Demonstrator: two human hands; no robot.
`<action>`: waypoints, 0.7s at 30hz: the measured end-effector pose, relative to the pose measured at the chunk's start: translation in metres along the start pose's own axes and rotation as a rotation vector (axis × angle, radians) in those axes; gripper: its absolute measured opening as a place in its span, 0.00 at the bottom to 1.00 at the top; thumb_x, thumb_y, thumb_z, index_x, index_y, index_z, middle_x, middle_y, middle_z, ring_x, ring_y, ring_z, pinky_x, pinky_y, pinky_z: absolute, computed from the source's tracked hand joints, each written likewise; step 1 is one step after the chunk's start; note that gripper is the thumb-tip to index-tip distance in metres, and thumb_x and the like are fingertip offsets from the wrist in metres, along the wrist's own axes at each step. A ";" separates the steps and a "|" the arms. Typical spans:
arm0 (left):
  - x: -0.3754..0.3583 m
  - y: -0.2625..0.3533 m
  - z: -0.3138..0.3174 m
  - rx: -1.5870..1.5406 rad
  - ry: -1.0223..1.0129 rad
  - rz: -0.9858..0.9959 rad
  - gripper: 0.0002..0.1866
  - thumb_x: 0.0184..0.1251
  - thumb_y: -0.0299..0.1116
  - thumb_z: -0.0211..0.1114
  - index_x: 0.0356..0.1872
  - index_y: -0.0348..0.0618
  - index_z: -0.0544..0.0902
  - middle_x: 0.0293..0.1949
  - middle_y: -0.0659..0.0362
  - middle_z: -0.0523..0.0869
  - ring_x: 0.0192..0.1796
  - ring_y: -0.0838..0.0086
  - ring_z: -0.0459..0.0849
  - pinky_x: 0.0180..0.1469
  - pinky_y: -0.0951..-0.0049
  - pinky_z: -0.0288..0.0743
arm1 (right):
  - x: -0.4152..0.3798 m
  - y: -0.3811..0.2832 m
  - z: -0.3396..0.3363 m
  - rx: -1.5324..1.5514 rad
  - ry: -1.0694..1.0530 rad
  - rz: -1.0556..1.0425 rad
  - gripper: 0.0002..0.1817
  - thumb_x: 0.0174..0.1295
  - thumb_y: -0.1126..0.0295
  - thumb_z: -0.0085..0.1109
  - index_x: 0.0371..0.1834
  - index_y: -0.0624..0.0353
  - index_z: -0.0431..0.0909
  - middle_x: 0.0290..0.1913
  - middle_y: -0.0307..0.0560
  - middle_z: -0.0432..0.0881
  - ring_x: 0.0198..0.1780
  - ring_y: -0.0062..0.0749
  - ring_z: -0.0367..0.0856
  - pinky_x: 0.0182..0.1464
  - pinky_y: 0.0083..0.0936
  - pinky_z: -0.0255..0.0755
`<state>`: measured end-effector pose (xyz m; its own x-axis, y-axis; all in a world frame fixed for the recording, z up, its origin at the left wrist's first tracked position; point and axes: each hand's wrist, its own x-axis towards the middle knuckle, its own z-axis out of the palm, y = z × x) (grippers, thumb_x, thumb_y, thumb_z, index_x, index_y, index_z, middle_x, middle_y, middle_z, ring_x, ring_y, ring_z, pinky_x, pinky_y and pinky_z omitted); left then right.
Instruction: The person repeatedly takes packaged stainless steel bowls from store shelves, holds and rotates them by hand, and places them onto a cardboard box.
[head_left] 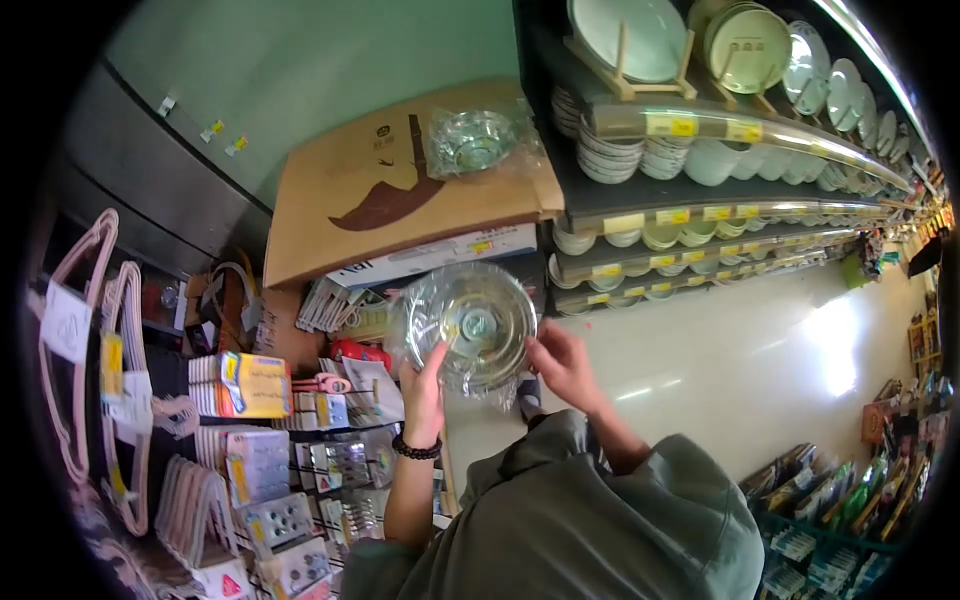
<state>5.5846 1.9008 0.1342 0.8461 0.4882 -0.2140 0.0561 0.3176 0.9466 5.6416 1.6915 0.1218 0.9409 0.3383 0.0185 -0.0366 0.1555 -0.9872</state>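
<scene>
A round, clear glass bowl [478, 328] in crinkled plastic wrap is held up in front of my body. My left hand [424, 396], with a dark beaded bracelet at its wrist, grips the bowl's lower left edge, thumb lying over the wrap. On the other side, my right hand [562, 362] has its fingers curled in at the right rim, pinching the edge of the wrapped bowl. A similar wrapped glass bowl [474, 142] rests on top of a large cardboard box [300, 215] straight ahead.
Shelves of stacked bowls [610, 155] and upright plates [748, 48] run along the right. Hangers [80, 320] and carded goods [250, 385] crowd the left. A white box [450, 252] lies under the cardboard one. Packaged items [830, 490] fill a rack at lower right.
</scene>
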 end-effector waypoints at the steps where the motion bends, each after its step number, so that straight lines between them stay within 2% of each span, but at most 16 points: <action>1: 0.019 0.017 0.011 -0.053 -0.002 0.021 0.18 0.70 0.30 0.68 0.58 0.35 0.80 0.53 0.58 0.85 0.55 0.75 0.82 0.59 0.72 0.72 | 0.024 -0.015 0.002 0.038 0.008 -0.019 0.13 0.75 0.70 0.58 0.32 0.64 0.72 0.27 0.34 0.76 0.31 0.11 0.72 0.32 0.17 0.68; 6: 0.116 0.075 0.045 0.184 -0.236 0.199 0.19 0.73 0.35 0.67 0.59 0.35 0.81 0.54 0.59 0.86 0.56 0.78 0.81 0.61 0.73 0.71 | 0.137 -0.039 -0.007 0.048 0.070 -0.175 0.13 0.74 0.70 0.58 0.31 0.63 0.71 0.22 0.34 0.74 0.25 0.11 0.70 0.26 0.18 0.66; 7: 0.136 0.084 0.052 0.275 -0.231 0.195 0.19 0.73 0.35 0.67 0.58 0.35 0.82 0.53 0.59 0.87 0.53 0.79 0.81 0.58 0.74 0.72 | 0.157 -0.043 -0.010 0.030 0.103 -0.198 0.13 0.74 0.69 0.58 0.31 0.63 0.71 0.21 0.35 0.74 0.25 0.11 0.69 0.26 0.18 0.65; 9: 0.179 0.092 0.063 0.368 -0.193 0.232 0.18 0.73 0.38 0.68 0.55 0.35 0.83 0.47 0.61 0.87 0.47 0.82 0.82 0.52 0.76 0.74 | 0.195 -0.060 -0.016 0.019 0.135 -0.188 0.15 0.74 0.68 0.58 0.29 0.63 0.72 0.21 0.36 0.76 0.24 0.14 0.74 0.26 0.18 0.66; 10: 0.199 0.095 0.073 0.370 -0.161 0.276 0.17 0.72 0.39 0.68 0.52 0.36 0.84 0.43 0.63 0.87 0.43 0.83 0.82 0.49 0.77 0.74 | 0.215 -0.069 -0.017 0.035 0.137 -0.206 0.15 0.74 0.67 0.58 0.29 0.64 0.72 0.22 0.37 0.76 0.24 0.16 0.76 0.26 0.19 0.67; 11: 0.214 0.100 0.084 0.354 -0.120 0.276 0.15 0.73 0.41 0.68 0.44 0.36 0.85 0.33 0.67 0.84 0.35 0.86 0.77 0.37 0.78 0.71 | 0.234 -0.072 -0.020 0.002 0.140 -0.224 0.15 0.74 0.67 0.57 0.30 0.64 0.73 0.22 0.37 0.77 0.25 0.17 0.77 0.27 0.19 0.68; 14: 0.255 0.112 0.118 0.250 -0.249 0.263 0.18 0.72 0.46 0.67 0.43 0.38 0.84 0.34 0.61 0.86 0.34 0.79 0.81 0.36 0.79 0.71 | 0.281 -0.085 -0.030 -0.080 0.154 -0.211 0.15 0.71 0.66 0.58 0.29 0.66 0.75 0.22 0.40 0.78 0.25 0.20 0.79 0.28 0.22 0.69; 15: 0.267 0.111 0.128 0.293 -0.215 0.286 0.19 0.75 0.45 0.66 0.29 0.39 0.84 0.22 0.68 0.76 0.26 0.85 0.69 0.27 0.77 0.58 | 0.296 -0.083 -0.037 -0.129 0.159 -0.192 0.15 0.70 0.66 0.59 0.28 0.66 0.75 0.22 0.40 0.79 0.25 0.20 0.79 0.29 0.22 0.69; 16: 0.280 0.111 0.124 0.401 -0.266 0.319 0.21 0.76 0.46 0.65 0.26 0.41 0.82 0.21 0.68 0.75 0.25 0.85 0.69 0.27 0.77 0.58 | 0.310 -0.079 -0.044 -0.179 0.166 -0.170 0.15 0.69 0.66 0.59 0.27 0.66 0.76 0.22 0.41 0.79 0.26 0.21 0.79 0.29 0.22 0.69; 17: 0.298 0.108 0.115 0.504 -0.315 0.355 0.23 0.76 0.47 0.64 0.23 0.42 0.80 0.20 0.68 0.74 0.24 0.84 0.69 0.26 0.78 0.58 | 0.322 -0.072 -0.051 -0.224 0.185 -0.153 0.14 0.66 0.68 0.59 0.26 0.66 0.78 0.21 0.44 0.80 0.25 0.31 0.81 0.31 0.29 0.72; 18: 0.305 0.111 0.114 0.608 -0.363 0.387 0.25 0.77 0.48 0.64 0.19 0.43 0.79 0.18 0.68 0.73 0.23 0.84 0.69 0.26 0.78 0.58 | 0.322 -0.074 -0.051 -0.434 0.264 -0.167 0.13 0.66 0.68 0.59 0.28 0.66 0.78 0.22 0.46 0.81 0.26 0.36 0.81 0.32 0.32 0.73; 19: 0.308 0.110 0.111 0.527 -0.337 0.374 0.30 0.78 0.50 0.63 0.15 0.43 0.72 0.15 0.68 0.69 0.22 0.85 0.67 0.26 0.77 0.57 | 0.320 -0.075 -0.050 -0.644 0.342 -0.175 0.12 0.66 0.68 0.59 0.30 0.67 0.79 0.22 0.47 0.81 0.27 0.40 0.81 0.34 0.35 0.74; 20: 0.309 0.113 0.106 0.622 -0.242 0.350 0.30 0.78 0.48 0.63 0.16 0.41 0.71 0.15 0.69 0.68 0.20 0.86 0.65 0.25 0.76 0.57 | 0.319 -0.077 -0.048 -0.857 0.418 -0.179 0.11 0.66 0.67 0.60 0.32 0.67 0.79 0.23 0.49 0.82 0.28 0.45 0.82 0.35 0.39 0.75; 21: 0.312 0.115 0.104 0.618 -0.194 0.507 0.29 0.78 0.47 0.64 0.16 0.39 0.71 0.14 0.69 0.67 0.20 0.86 0.64 0.24 0.76 0.56 | 0.317 -0.080 -0.046 -0.839 0.445 -0.188 0.12 0.66 0.67 0.59 0.37 0.68 0.79 0.28 0.52 0.83 0.32 0.49 0.82 0.39 0.40 0.75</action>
<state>5.9097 2.0054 0.2016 0.9205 0.2850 0.2672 -0.1236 -0.4363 0.8913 5.9582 1.7436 0.1990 0.9546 -0.0337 0.2959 0.2174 -0.6004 -0.7696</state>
